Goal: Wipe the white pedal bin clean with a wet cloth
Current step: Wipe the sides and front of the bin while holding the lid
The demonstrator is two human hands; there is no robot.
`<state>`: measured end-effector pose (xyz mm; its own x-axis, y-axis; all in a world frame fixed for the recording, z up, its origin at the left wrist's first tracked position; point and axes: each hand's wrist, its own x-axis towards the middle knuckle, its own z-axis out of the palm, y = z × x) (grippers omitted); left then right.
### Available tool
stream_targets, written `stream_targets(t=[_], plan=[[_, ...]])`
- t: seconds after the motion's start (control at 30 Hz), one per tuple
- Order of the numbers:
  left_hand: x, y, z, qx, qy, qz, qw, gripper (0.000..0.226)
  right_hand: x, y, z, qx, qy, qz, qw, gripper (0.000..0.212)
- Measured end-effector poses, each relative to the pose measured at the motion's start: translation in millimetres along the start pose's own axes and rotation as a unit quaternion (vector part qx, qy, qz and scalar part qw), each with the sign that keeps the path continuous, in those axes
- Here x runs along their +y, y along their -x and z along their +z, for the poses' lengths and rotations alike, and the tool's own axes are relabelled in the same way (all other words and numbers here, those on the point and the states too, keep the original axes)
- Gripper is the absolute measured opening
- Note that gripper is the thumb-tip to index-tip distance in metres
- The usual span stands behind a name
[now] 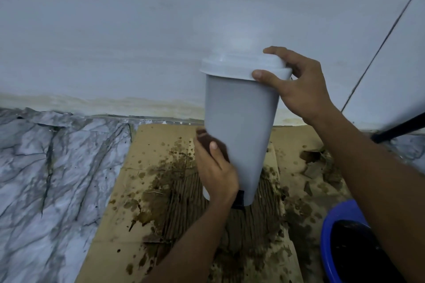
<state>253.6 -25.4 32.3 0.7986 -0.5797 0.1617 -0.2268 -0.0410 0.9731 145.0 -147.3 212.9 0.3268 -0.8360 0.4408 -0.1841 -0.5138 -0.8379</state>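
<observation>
Supporting surface: cardboard sheet (128,181), wet and brown-stained, laid on a marble-patterned floor (46,167) against a pale wall (115,30); blue basin (331,236) at lower right.
Left hand (216,172): low on the left flank of the white pedal bin (241,122) — thumb and fingers clamped on a dark cloth (207,140), pressing it to the side.
Right hand (299,89): fingers curled over the lid (241,66), thumb on its rim.
Bin position and axis: on the cardboard — long axis upright, lid uppermost, black pedal (238,200) toward the camera.
</observation>
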Motion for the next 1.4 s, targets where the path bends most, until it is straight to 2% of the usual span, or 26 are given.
stream_targets(t=[0.07,0.1,0.17,0.2,0.23,0.27,0.33,0.4,0.47,0.5,0.53,0.57,0.6,0.7,0.8,0.87,0.9,0.93,1.0,1.1,1.17,1.27,1.33,1.4], plan=[[6.2,13.5,3.7,0.02,0.007,-0.056,0.998,0.064,-2.0,1.9,1.6,-0.001,0.0,0.001,1.0,0.044],[13.8,17.4,5.4,0.019,-0.007,-0.028,0.999,0.062,-3.3,3.6,1.0,-0.002,-0.001,0.0,1.0,0.044],[22.5,12.1,5.4,-0.017,-0.068,0.122,0.99,0.065,-3.9,6.4,-0.4,-0.006,-0.003,-0.001,1.0,0.044],[21.7,4.2,4.5,-0.045,-0.115,0.232,0.965,0.066,-3.9,8.2,-3.0,-0.006,-0.004,-0.002,1.0,0.043],[19.1,-5.4,2.1,-0.073,-0.169,0.353,0.917,0.064,-3.0,9.6,-6.1,-0.005,-0.002,-0.003,1.0,0.043],[15.2,-15.0,-2.7,-0.105,-0.224,0.465,0.85,0.061,-1.4,10.7,-8.9,-0.005,-0.001,-0.004,1.0,0.044],[2.6,-32.2,-15.9,-0.178,-0.314,0.625,0.692,0.059,-0.1,11.8,-11.5,-0.007,0.0,0.001,1.0,0.045],[-8.3,-44.9,-31.3,-0.251,-0.36,0.708,0.553,0.059,0.7,12.0,-10.2,-0.009,0.011,-0.001,1.0,0.047],[-14.7,-58.1,-42.6,-0.322,-0.371,0.751,0.44,0.058,1.2,11.6,-7.5,-0.01,0.019,-0.003,1.0,0.05],[-14.5,-65.9,-47.7,-0.349,-0.366,0.763,0.403,0.055,1.4,11.6,-6.3,-0.01,0.02,-0.003,1.0,0.051],[-12.3,-74.7,-52.0,-0.359,-0.361,0.77,0.384,0.054,1.7,11.5,-5.3,-0.009,0.022,-0.003,1.0,0.053],[-8.1,-83.6,-55.6,-0.35,-0.358,0.773,0.39,0.053,2.0,11.1,-4.6,-0.007,0.025,-0.003,1.0,0.053],[-4.3,-91.7,-58.5,-0.323,-0.355,0.767,0.427,0.052,1.6,10.7,-3.9,-0.005,0.026,-0.002,1.0,0.054],[1.5,-95.0,-58.0,-0.211,-0.316,0.675,0.632,0.054,0.3,9.3,-3.1,0.002,0.022,0.001,1.0,0.051],[10.1,-57.6,-35.1,-0.133,-0.233,0.501,0.823,0.059,-3.3,11.0,-0.9,0.002,0.024,0.01,1.0,0.047],[28.7,-33.8,-17.1,-0.071,-0.121,0.341,0.929,0.06,-6.1,15.8,0.7,0.001,0.028,0.014,1.0,0.049],[42.4,-27.3,-11.5,-0.037,-0.056,0.25,0.966,0.058,-7.2,18.9,0.6,0.001,0.033,0.015,0.999,0.051],[56.7,-24.1,-8.7,-0.002,0.0,0.174,0.985,0.054,-8.3,22.6,-0.2,0.001,0.039,0.015,0.999,0.055],[82.4,-22.9,-11.2,0.061,0.07,0.07,0.993,0.043,-11.3,32.0,-2.6,-0.001,0.045,0.017,0.999,0.063],[118.6,-31.0,-27.8,0.115,0.14,-0.073,0.981,0.041,-19.5,50.8,-3.4,-0.012,0.043,0.025,0.999,0.07],[138.6,-34.9,-44.6,0.119,0.179,-0.111,0.97,0.038,-26.6,65.1,-2.4,-0.021,0.053,0.039,0.998,0.073],[152.2,-32.1,-72.6,0.09,0.13,-0.065,0.985,0.036,-39.8,84.7,-2.2,-0.036,0.116,0.05,0.991,0.075],[149.3,-28.1,-92.8,0.053,0.051,0.023,0.997,0.035,-48.7,96.8,-1.1,-0.04,0.157,0.036,0.986,0.068],[144.4,-29.1,-109.5,-0.016,0.001,0.108,0.994,0.033,-55.1,104.9,0.8,-0.032,0.207,0.022,0.978,0.061]])
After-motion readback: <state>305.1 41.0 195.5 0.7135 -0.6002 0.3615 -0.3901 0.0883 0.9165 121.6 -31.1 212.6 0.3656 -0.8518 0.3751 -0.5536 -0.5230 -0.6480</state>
